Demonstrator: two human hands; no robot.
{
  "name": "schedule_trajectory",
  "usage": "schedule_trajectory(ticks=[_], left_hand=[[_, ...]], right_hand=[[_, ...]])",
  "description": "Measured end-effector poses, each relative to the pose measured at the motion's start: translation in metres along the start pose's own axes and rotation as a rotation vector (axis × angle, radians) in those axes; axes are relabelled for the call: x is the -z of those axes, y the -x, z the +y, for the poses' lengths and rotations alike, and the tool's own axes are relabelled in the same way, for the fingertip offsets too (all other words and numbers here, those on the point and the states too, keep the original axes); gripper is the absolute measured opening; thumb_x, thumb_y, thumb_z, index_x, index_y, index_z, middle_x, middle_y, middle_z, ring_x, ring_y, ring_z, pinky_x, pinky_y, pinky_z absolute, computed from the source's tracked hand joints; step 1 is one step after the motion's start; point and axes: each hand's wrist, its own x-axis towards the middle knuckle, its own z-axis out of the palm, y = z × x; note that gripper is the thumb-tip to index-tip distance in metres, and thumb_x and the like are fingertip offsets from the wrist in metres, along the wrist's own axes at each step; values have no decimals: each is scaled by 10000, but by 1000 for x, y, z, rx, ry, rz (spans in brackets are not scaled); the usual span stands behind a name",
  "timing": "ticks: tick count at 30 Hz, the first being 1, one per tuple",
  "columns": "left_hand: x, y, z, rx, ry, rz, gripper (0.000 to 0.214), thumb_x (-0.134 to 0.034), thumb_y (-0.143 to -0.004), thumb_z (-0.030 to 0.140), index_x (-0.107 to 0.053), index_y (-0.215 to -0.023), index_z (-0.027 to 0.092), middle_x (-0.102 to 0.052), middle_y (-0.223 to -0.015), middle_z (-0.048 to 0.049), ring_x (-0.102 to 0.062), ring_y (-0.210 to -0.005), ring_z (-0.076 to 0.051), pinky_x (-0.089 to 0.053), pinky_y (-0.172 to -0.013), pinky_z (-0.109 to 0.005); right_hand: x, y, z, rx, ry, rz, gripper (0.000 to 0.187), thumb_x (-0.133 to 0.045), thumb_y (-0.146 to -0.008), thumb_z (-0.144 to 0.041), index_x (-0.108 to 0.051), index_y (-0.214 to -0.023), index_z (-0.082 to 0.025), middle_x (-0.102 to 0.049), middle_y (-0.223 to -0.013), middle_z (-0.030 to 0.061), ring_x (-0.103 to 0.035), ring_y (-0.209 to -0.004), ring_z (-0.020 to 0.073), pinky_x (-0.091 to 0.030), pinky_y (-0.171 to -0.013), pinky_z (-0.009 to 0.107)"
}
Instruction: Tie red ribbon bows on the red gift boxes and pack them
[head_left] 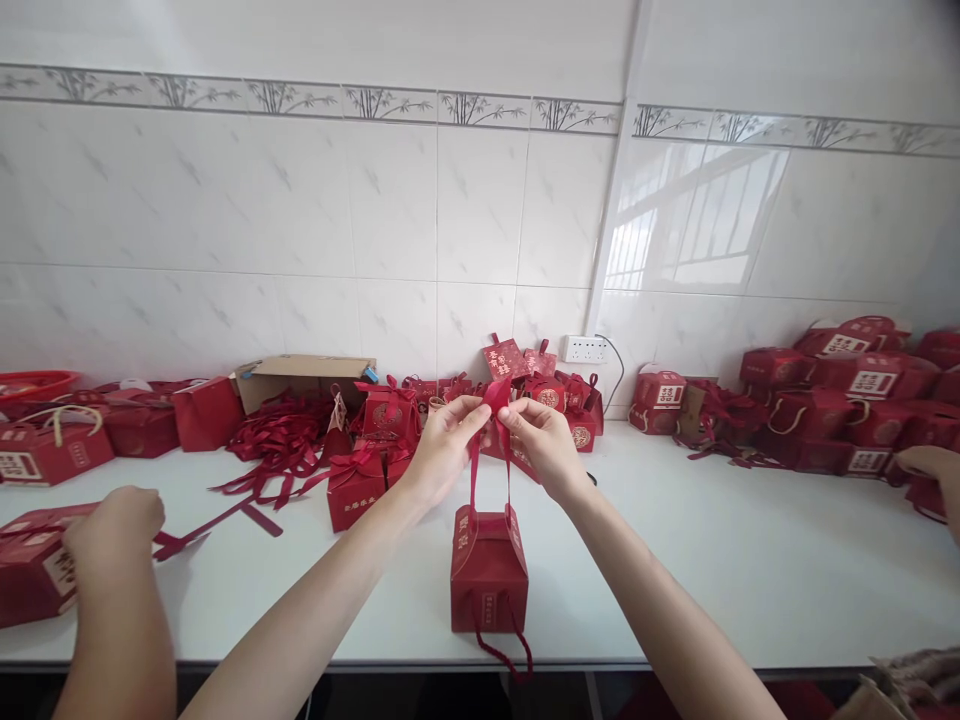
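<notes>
Both my hands are raised above a small red gift box (490, 575) that stands upright near the table's front edge. A red ribbon (474, 480) runs up from the top of the box in two strands. My left hand (448, 440) pinches the ribbon between thumb and fingertips. Close beside it, my right hand (541, 440) pinches the same ribbon, and a loop of it stands up between the fingers. A dark red cord handle (504, 650) hangs down the front of the box over the table edge.
Red gift boxes (358, 490) and a pile of loose ribbons (281, 435) lie beyond, near a cardboard box (304, 368). Boxes are stacked (855, 385) at the right. Other people's hands are at the left (124, 530) and right edge (934, 470). A power strip (585, 349) is on the wall.
</notes>
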Motion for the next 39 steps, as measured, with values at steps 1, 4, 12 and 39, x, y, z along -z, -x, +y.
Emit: schedule_trajectory(ticks=[1, 4, 12, 39], left_hand=[[0, 0, 0, -16, -19, 21, 207, -716, -665, 339, -636, -753, 170, -597, -688, 13, -523, -640, -96, -438, -612, -228], [0, -2, -1, -99, -170, 68, 180, -683, -705, 334, -657, -794, 180, -648, -778, -5, -578, -767, -133, -453, -728, -247], [-3, 4, 7, -203, -480, 7, 140, -594, -763, 291, -651, -766, 163, -630, -712, -9, -558, -659, -132, -433, -609, -227], [-4, -1, 9, 75, -112, -33, 275, -664, -725, 396, -590, -743, 132, -605, -678, -11, -594, -618, -112, -477, -561, -216]], right_hand=[[0, 0, 0, 11, -1, 6, 348, -750, -600, -481, -582, -663, -182, -511, -570, -39, -429, -511, 86, -373, -509, 231], [0, 2, -3, 54, 18, 26, 331, -756, -598, -464, -586, -638, -183, -503, -568, -46, -407, -514, 75, -341, -499, 215], [-3, 4, -14, 111, 150, 82, 372, -745, -589, -484, -548, -557, -170, -479, -534, -46, -383, -498, 69, -332, -482, 208], [22, 37, 10, 751, 795, -215, 126, -588, -834, -225, -687, -761, -249, -443, -1175, 66, -406, -1214, 234, -389, -1010, 428]])
